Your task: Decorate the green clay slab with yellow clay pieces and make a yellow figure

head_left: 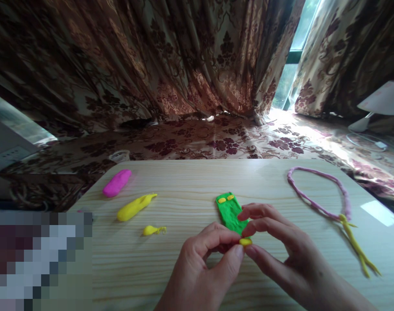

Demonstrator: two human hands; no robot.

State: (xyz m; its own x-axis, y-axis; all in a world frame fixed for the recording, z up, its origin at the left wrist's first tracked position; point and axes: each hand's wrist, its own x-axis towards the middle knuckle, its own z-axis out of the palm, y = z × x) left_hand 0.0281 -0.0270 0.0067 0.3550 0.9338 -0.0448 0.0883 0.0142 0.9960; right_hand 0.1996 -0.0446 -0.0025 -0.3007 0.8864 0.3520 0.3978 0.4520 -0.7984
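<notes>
A small yellow clay piece [245, 242] is pinched between the fingertips of both hands. My left hand [209, 255] grips its left side with thumb and index finger. On its right side, the thumb and index finger of my right hand [284, 242] close around it, while another finger reaches over a flat green clay slab [228, 211]. Two little yellow clay bits [222, 200] sit near the slab's far end. The slab lies on the table just beyond the fingers, its near edge partly hidden by them.
Left on the wooden table [184, 181] lie a pink clay block [117, 183], a long yellow clay lump [137, 207] and a small yellow clay piece with a curled tail [153, 230]. At right rests a pink clay loop [316, 172] with a forked yellow end [355, 242]. Behind is a lamp [381, 99].
</notes>
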